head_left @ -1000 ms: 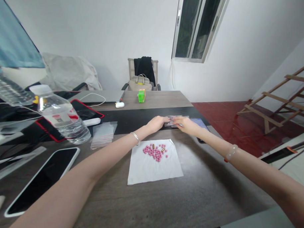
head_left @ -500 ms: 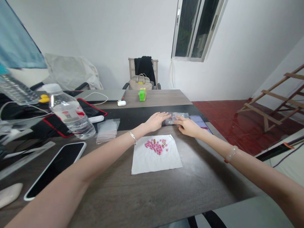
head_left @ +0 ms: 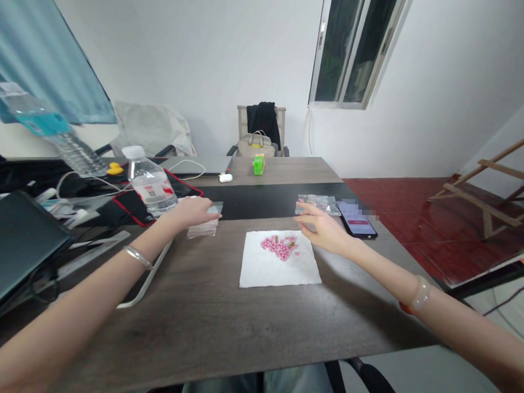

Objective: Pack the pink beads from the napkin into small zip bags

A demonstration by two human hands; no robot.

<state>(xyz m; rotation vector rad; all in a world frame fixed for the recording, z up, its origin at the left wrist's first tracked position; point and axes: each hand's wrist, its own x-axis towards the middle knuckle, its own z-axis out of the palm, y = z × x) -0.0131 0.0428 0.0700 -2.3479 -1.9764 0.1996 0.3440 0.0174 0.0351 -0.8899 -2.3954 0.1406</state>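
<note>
My left hand (head_left: 191,212) is over a stack of small clear plastic bags (head_left: 203,229), fingers stretched out and thumb apart; whether it touches them I cannot tell. My right hand (head_left: 323,226), empty with fingers spread, hovers by the right edge of a white paper napkin (head_left: 280,274). On the napkin lies a pile of small pink pills (head_left: 281,249) with a couple of brownish capsules (head_left: 291,244). Just beyond my right hand, a clear plastic bag with something inside (head_left: 324,204) rests on the dark strip of the table.
A lit phone (head_left: 358,220) lies right of the bag. At left stand a labelled water bottle (head_left: 153,184) and a taller bottle (head_left: 60,129), near a dark laptop (head_left: 19,245) and cables. My left forearm partly covers another phone (head_left: 149,278). A green box (head_left: 258,165) stands farther back.
My left hand has moved left from the bag on the dark strip to the stack of small bags. My right hand has drawn back slightly off that bag. The view has shifted left.
</note>
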